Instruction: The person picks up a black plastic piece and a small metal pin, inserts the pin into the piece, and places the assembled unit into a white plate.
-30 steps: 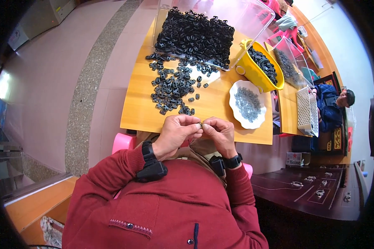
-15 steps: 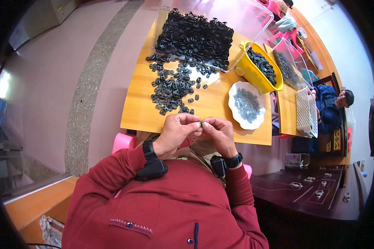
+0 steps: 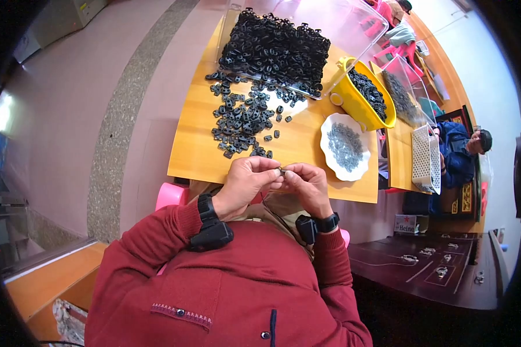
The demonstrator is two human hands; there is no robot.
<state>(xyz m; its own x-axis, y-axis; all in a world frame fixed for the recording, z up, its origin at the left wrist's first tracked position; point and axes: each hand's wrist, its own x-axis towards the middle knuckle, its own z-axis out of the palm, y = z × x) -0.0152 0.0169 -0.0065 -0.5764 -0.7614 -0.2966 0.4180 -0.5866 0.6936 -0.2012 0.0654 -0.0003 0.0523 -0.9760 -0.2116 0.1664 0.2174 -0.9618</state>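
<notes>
Both hands meet at the near edge of the wooden table (image 3: 307, 168), fingertips pinched together. Between them sits a small dark plastic piece (image 3: 282, 171), mostly covered by the fingers. My left hand (image 3: 246, 182) grips it from one side, my right hand (image 3: 308, 186) from the other. Just beyond lies a spread of loose black plastic pieces (image 3: 243, 124), each with holes in it. A white scalloped dish (image 3: 362, 169) with small translucent grey pieces (image 3: 345, 146) stands to the right of my right hand.
A clear plastic bin (image 3: 382, 29) heaped with black pieces (image 3: 275, 52) lies at the table's far side. Right of it stands a yellow tub (image 3: 353, 104) of dark pieces. Farther right are a white perforated basket (image 3: 425, 159) and a seated person (image 3: 457, 144) in dark blue.
The view has shifted slightly. Both hands stay pinched together at nearly the same spot, with the small piece still between the fingertips.
</notes>
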